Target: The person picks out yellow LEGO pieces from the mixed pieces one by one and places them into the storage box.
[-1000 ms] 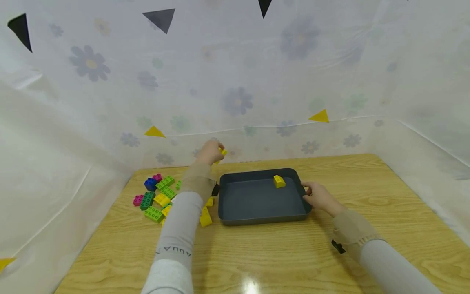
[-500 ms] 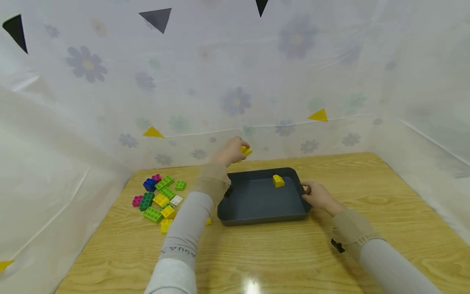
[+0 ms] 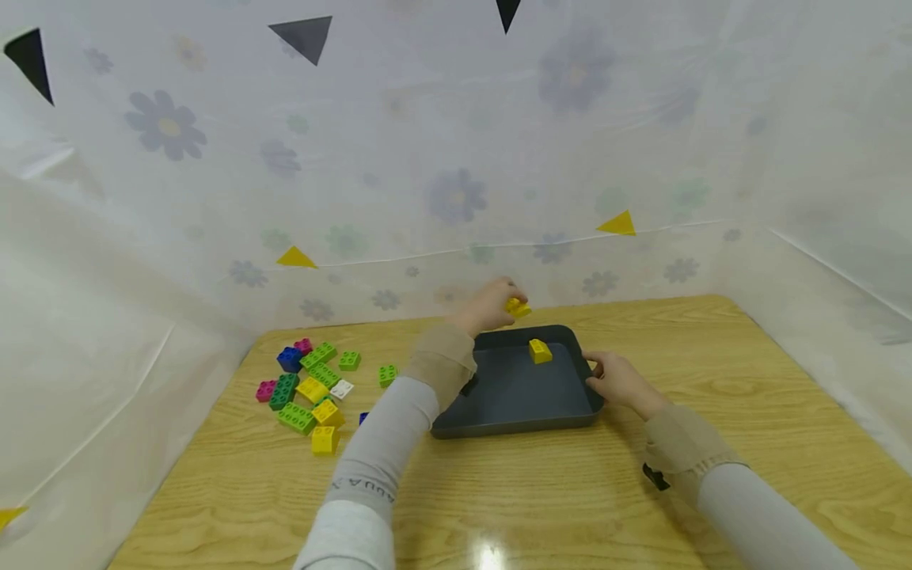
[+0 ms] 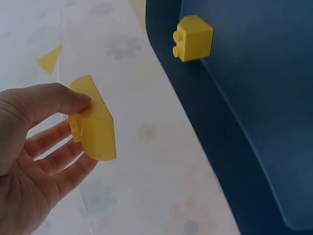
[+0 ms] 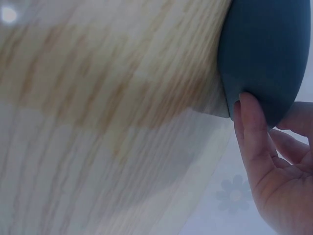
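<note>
Above the far edge of the dark grey tray point(image 3: 516, 396), my left hand point(image 3: 490, 307) pinches a yellow toy brick point(image 4: 95, 122) between thumb and fingers. The left wrist view shows that brick with a curved side, held in the air. A second yellow brick point(image 3: 540, 351), with a sloped face, lies inside the tray toward its far right corner; its studs face sideways in the left wrist view. At the tray's right side, my right hand point(image 3: 621, 384) grips the wall, fingers point(image 5: 254, 122) on the outer face and thumb at the rim.
Left of the tray, loose toy bricks lie on the wooden table point(image 3: 570, 499): yellow point(image 3: 324, 440), light green point(image 3: 297, 417), dark green point(image 3: 284, 391), blue point(image 3: 290, 359), pink point(image 3: 267, 390) and white point(image 3: 342, 389). My left forearm covers part of the table there. A flowered sheet point(image 3: 456, 142) hangs behind.
My left hand has carried the yellow brick to the right, from beyond the tray's far left corner to above its far edge. The right hand stays on the tray.
</note>
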The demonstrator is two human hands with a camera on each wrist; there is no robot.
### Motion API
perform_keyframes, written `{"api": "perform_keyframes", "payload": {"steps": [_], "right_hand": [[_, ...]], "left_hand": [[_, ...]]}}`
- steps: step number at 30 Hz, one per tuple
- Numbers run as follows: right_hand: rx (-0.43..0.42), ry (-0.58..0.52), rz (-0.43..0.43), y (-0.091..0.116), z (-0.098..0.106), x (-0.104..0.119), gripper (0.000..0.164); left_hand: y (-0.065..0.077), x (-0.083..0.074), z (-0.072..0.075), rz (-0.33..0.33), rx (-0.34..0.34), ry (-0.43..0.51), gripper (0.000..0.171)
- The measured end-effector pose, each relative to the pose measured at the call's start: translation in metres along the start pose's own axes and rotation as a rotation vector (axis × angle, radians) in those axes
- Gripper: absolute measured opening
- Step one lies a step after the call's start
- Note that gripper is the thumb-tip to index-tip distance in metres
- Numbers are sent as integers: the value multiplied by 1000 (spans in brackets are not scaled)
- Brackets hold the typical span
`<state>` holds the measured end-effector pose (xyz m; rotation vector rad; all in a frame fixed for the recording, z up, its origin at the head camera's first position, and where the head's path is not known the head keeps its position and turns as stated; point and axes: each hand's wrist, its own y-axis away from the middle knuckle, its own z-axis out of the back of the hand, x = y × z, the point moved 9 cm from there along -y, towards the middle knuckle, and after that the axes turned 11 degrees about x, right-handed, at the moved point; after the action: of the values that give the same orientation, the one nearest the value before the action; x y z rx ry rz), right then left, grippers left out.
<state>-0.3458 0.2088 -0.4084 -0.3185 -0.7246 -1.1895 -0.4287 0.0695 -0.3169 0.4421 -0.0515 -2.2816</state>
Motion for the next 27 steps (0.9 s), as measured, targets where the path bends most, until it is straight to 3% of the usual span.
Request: {"api": "perform_keyframes", "payload": {"steps": [7, 16, 27], "right_hand": [[1, -1, -12, -1, 0, -4, 50], [25, -13, -16, -2, -2, -4, 50], [18, -28, -7, -3, -2, -4, 50]], "left_hand": [[-12, -24, -21, -51, 52, -96, 37], [-24, -43, -50, -88, 169, -74, 37], [-30, -55, -77, -70, 251, -74, 39]]}}
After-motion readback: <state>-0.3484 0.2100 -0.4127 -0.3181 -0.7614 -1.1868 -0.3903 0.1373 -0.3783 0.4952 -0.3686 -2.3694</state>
